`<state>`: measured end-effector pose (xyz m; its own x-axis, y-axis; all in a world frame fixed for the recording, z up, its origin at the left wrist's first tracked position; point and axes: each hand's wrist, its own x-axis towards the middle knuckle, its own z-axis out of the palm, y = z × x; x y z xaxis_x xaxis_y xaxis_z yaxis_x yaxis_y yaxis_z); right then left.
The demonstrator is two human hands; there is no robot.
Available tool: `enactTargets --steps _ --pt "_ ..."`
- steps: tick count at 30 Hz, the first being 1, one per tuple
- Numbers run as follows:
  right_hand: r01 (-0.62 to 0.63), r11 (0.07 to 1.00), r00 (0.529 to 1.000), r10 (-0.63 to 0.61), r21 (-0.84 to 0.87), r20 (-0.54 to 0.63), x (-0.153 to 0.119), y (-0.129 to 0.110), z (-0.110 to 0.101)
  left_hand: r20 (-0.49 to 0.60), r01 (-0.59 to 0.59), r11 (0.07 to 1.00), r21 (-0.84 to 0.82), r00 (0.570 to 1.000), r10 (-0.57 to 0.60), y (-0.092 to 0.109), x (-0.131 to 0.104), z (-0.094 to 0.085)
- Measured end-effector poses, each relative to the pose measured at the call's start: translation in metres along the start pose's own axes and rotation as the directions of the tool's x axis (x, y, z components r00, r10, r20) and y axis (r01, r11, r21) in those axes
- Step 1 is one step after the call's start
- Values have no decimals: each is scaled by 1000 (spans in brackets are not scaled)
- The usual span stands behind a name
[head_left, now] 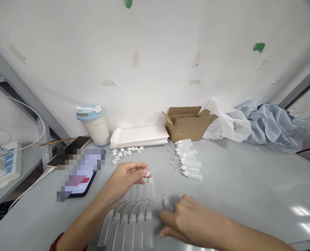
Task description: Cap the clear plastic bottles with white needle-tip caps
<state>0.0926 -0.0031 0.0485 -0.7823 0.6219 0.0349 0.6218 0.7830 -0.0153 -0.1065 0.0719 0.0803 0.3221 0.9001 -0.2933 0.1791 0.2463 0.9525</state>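
My left hand (130, 175) pinches a small white needle-tip cap (147, 172) between thumb and fingers, its thin needle pointing up. Low on the right, my right hand (190, 219) is closed around a clear plastic squeeze bottle (167, 205) with a strap at its neck; the fingers hide the lower part. A row of similar bottles (132, 230) lies in front of me, with another row (141, 191) beyond it, partly behind my left hand. Several more bottles (190, 161) form a column toward the box. Loose white caps (125, 152) are scattered beyond my left hand.
Along the wall stand a blue-lidded cup (94, 127), a stack of white envelopes (141, 136), an open cardboard box (188, 127), a white plastic bag (226, 122) and a blue cloth (272, 123). Two phones (88, 184) and a power strip (7, 167) with cables are at left.
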Motion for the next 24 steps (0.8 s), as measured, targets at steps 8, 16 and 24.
enactTargets --steps 8,16,24 --pt "-38 995 999 37 -94 -11 0 8 0 26 43 999 11 999 -43 -1 2 0" --pt "-98 985 989 80 -140 -127 -1 17 -2 125 21 995 97 992 -34 -2 -4 6" --pt "-201 979 979 199 -31 -46 5 23 4 159 16 987 157 986 -42 -9 -2 12"
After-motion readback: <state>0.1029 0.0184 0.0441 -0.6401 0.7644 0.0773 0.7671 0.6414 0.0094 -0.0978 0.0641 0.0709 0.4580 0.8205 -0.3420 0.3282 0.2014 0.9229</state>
